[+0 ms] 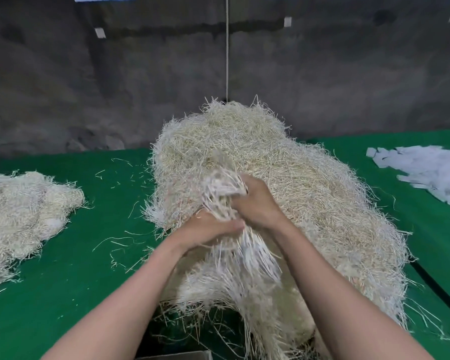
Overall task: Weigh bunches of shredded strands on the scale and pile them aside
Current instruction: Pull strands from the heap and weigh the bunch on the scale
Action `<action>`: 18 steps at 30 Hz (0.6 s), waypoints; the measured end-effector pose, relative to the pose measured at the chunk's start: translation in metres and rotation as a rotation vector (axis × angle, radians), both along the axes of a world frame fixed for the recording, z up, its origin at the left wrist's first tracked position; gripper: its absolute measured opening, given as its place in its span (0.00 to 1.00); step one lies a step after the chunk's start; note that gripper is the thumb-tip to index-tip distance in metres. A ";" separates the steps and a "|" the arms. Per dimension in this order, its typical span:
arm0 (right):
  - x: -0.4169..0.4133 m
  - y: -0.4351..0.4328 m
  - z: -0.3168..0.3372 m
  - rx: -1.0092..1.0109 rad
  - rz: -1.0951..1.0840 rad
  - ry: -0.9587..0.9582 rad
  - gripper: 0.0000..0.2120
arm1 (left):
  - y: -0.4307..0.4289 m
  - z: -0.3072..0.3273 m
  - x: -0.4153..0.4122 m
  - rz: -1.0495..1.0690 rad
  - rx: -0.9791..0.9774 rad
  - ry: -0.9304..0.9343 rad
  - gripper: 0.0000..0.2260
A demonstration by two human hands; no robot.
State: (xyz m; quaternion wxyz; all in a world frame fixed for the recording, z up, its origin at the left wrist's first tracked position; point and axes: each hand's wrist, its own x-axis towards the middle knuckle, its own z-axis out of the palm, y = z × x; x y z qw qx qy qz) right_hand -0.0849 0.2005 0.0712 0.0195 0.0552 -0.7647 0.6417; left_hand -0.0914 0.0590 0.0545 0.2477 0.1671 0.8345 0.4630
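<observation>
A big heap of pale shredded strands (283,172) covers the middle of the green table (89,255). Over its near slope both my hands grip one bunch of strands (224,188). My left hand (211,227) curls round the bunch from below. Just above it, my right hand (255,201) closes on the bunch's upper part. The bunch's loose ends hang down toward me, blurred. A lower pile of strands (24,211) lies at the left edge. No scale shows plainly; a grey edge (177,355) at the bottom is cut off.
White paper slips (426,172) lie scattered at the right back of the table. Stray strands litter the green cloth between the two heaps. A thin cord (227,48) hangs down in front of the dark concrete wall behind.
</observation>
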 end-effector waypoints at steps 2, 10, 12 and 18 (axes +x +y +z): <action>-0.011 -0.005 0.028 -0.036 -0.027 0.043 0.16 | 0.013 -0.001 -0.003 0.062 0.279 0.006 0.16; -0.010 0.044 0.035 -0.022 0.011 0.013 0.30 | 0.002 0.001 -0.024 0.652 0.558 -0.046 0.08; -0.004 0.050 0.014 0.005 0.108 -0.025 0.52 | -0.004 0.006 -0.023 0.647 0.602 -0.117 0.06; 0.008 -0.012 -0.080 0.353 0.269 -0.199 0.30 | 0.009 0.047 -0.013 0.468 0.719 -0.131 0.06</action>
